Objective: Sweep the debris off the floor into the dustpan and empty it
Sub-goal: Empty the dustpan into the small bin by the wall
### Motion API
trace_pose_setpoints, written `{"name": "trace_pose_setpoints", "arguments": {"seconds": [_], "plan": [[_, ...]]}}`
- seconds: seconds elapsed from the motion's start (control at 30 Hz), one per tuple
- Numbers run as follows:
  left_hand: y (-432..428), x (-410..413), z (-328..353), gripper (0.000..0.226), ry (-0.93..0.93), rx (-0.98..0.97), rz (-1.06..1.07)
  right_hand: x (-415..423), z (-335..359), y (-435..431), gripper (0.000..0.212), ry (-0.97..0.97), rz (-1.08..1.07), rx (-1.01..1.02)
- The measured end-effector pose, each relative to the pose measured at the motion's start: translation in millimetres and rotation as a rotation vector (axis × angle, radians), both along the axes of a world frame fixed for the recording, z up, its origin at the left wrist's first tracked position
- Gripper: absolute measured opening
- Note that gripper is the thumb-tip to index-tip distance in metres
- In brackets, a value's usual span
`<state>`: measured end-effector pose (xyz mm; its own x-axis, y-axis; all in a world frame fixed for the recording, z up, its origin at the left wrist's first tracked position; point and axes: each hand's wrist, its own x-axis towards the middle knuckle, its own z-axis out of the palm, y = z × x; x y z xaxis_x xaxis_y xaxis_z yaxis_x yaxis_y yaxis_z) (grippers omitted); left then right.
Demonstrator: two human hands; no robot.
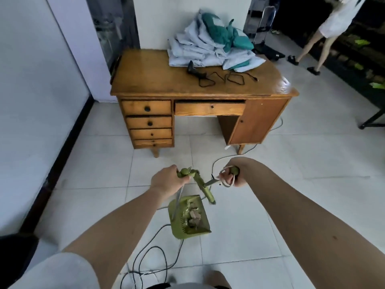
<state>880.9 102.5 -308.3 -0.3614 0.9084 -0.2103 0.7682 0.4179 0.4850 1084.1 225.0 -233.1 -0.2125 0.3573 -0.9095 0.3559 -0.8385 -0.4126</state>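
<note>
Beyond both sets of fingers stands a yellow-brown wooden desk with drawers [187,84], a heap of pale blue and teal cloth [210,51] on top. The left hand [166,181] curls its fingers round the grip of the green plastic dustpan [179,224] below them; whether the pan touches the floor is unclear. The right hand [233,177] grips the small green broom [207,190], whose blurred head lies between the hands. Grey-brown debris [194,215] sits in the pan. Black cables [145,257] are partly hidden behind the left forearm.

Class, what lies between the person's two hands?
In the head view, the green broom slants between the left hand, holding the dustpan, and the right hand, holding it.
</note>
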Motion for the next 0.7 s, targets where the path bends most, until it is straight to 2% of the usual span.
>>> {"name": "trace_pose_setpoints", "arguments": {"seconds": [0.17,0.43,0.57,0.7], "plan": [[-16,-60,8,0.051,0.060,-0.022,0.207,-80,-1,34,0.029,-0.028,0.245,-0.067],[-54,-144,26,0.036,0.159,-0.151,0.612,-204,-14,73,0.035,-0.032,0.585,-0.058],[-85,-165,44,0.037,0.182,-0.158,0.782,-264,-9,62,0.032,-0.044,0.807,-0.051],[-123,-182,64,0.037,0.245,-0.143,0.919,-318,-5,37,0.032,0.051,0.922,-0.063]]}}
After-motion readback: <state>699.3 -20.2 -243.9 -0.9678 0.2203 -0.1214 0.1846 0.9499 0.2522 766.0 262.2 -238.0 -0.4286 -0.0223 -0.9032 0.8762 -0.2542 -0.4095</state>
